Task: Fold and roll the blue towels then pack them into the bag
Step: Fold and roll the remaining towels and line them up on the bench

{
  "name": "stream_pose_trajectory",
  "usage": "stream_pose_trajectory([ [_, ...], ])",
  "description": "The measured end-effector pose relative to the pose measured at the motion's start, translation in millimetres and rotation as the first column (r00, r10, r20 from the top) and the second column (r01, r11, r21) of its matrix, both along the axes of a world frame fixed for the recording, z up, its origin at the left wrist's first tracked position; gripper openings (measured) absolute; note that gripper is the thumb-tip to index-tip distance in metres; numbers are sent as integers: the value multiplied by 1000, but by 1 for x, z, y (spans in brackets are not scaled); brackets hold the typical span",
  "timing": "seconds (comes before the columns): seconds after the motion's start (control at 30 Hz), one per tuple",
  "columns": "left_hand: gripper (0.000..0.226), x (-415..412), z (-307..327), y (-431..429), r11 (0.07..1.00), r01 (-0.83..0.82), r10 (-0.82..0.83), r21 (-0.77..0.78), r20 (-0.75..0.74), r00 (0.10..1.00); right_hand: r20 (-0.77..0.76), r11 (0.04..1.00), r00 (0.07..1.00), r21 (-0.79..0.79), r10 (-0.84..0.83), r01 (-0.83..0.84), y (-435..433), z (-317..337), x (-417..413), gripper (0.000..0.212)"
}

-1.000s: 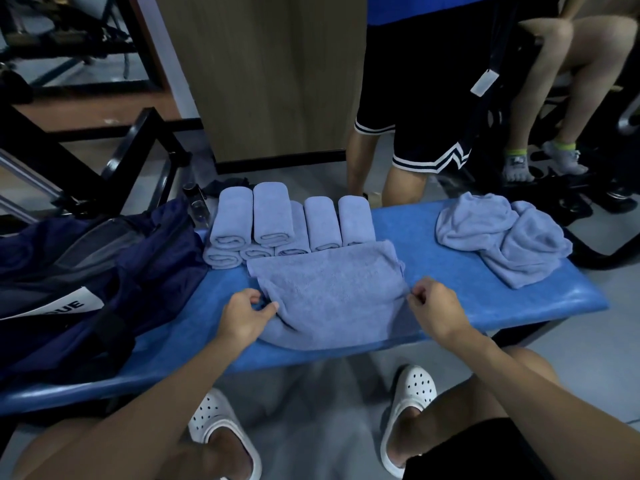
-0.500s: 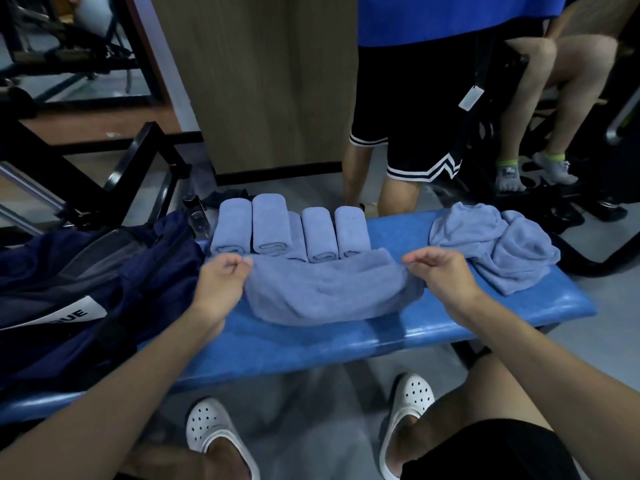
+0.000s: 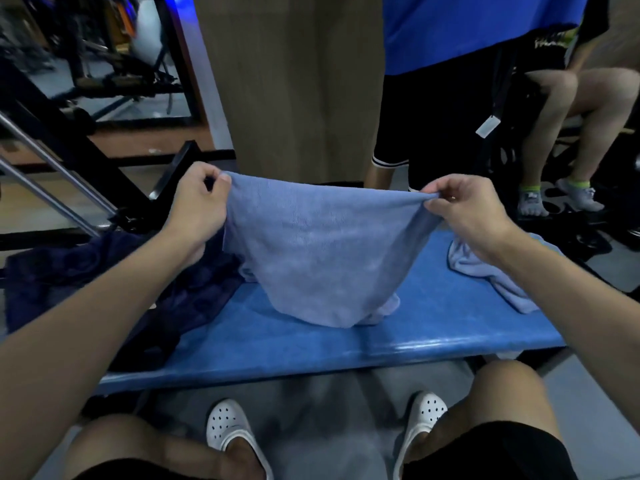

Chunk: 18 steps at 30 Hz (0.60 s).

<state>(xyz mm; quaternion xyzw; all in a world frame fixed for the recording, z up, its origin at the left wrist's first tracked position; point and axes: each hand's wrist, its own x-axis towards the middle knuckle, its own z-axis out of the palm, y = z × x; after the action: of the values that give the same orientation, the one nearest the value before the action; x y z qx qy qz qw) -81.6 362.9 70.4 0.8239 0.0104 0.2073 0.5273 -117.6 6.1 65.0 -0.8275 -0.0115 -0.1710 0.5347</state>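
Observation:
A light blue towel hangs stretched in the air above the blue bench. My left hand pinches its top left corner and my right hand pinches its top right corner. The towel's lower edge rests on the bench. A crumpled pile of blue towels lies on the bench at the right, partly behind my right forearm. The dark navy bag lies open on the bench's left end. The rolled towels behind the lifted towel are hidden.
A wooden panel stands behind the bench. A person in black shorts and a blue shirt stands just beyond it, and another person sits at the right. Black metal gym frames are at the left. My feet in white clogs are under the bench.
Both hands have raised the towel off the bench by its two upper corners, from lying flat to hanging spread in the air. The rolled towels are now covered from view.

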Motion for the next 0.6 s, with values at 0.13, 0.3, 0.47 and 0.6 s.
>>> stream_pose_trajectory([
  [0.13, 18, 2, -1, -1, 987, -35, 17, -154, -117, 993, -9, 1000, 1000, -22, 0, 0, 9, -3, 5, 22],
  [0.3, 21, -4, -35, -4, 931, -47, -63, -362, -287, 956, -105, 991, 986, 17, -130, 132, 22, -36, 11, 16],
  [0.47, 21, -23, -108, -10, 929, -29, -152, -370, -453, 878, -389, 980, 917, 127, -92, 152, 23, -92, 4, 16],
  [0.6, 40, -39, -159, -12, 933, -83, -131, -350, -545, 828, -467, 985, 881, 99, -82, 144, 21, -124, -1, 21],
])
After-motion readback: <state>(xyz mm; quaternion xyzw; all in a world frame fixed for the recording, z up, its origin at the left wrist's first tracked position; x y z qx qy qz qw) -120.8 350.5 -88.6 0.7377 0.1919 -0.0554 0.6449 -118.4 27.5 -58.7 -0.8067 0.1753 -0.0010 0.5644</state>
